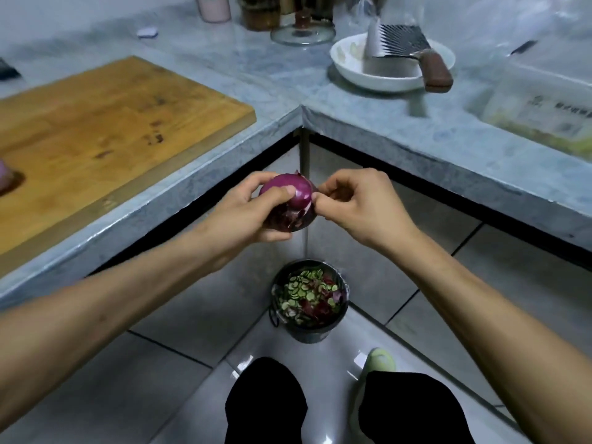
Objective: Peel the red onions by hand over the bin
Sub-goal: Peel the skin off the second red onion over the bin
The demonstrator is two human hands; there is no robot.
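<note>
While the red onion is held in the air above the bin, it is cupped by the left hand, and a skin edge is pinched by the right hand. Its tip is turned up and away. Torn skin could miss the bin if flicked sideways.
</note>
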